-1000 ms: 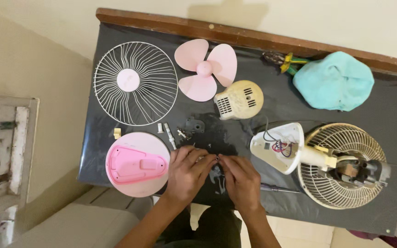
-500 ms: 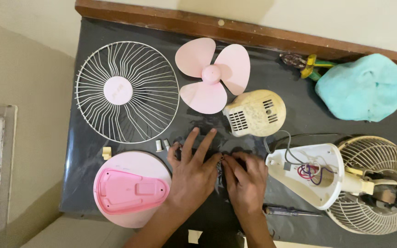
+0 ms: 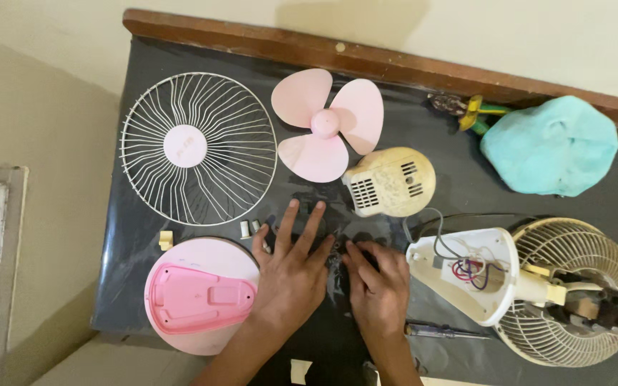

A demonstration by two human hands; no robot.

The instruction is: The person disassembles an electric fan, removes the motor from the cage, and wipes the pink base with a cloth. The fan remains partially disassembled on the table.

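Table (image 3: 180, 61) covered in dark sheet, wooden strip along far edge. Largest item: white wire fan guard (image 3: 199, 149) lying flat at the far left corner. Second wire guard with motor and white open housing (image 3: 538, 286), wires showing, at the near right side. Teal cloth lump (image 3: 551, 146) near the far right edge. Pink round fan base (image 3: 200, 297), underside up, at the near left edge. Pink three-blade fan blade (image 3: 327, 124) flat at the far middle, cream vented motor cover (image 3: 390, 182) just beside it, toward the near side. Left hand (image 3: 291, 275) palm down, fingers spread flat on the sheet at the near middle, beside the base. Right hand (image 3: 377, 286) fingers curled down onto small dark parts (image 3: 340, 246) between both hands; can't tell if it pinches any. Screwdriver (image 3: 441, 330) near the right wrist. Small white pieces (image 3: 249, 228) just left of the left hand's fingers.
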